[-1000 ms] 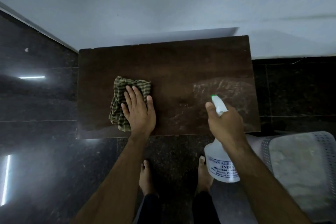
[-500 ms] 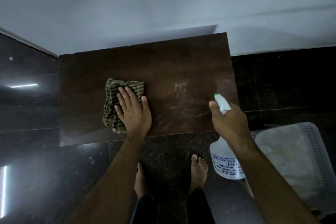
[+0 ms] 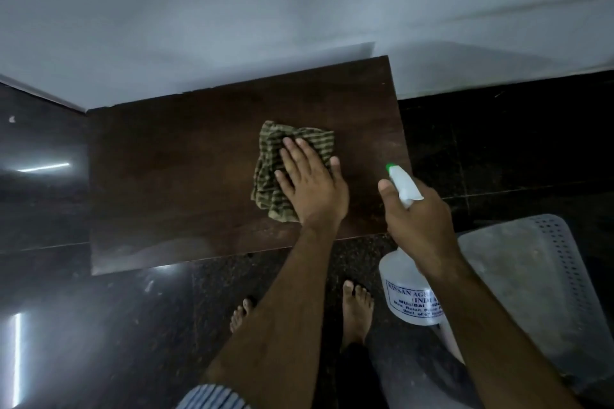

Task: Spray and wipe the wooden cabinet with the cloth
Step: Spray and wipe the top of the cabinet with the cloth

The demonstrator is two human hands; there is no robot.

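Pressing flat on the striped cloth (image 3: 265, 176), the left hand (image 3: 310, 183) lies palm down with fingers straight, right of centre on the wooden cabinet (image 3: 172, 176). The right hand (image 3: 418, 219) is wrapped round the neck of the white spray bottle (image 3: 408, 295). Its green-tipped nozzle sits over the cabinet's right edge, and the bottle body hangs just beside a white plastic chair (image 3: 545, 276).
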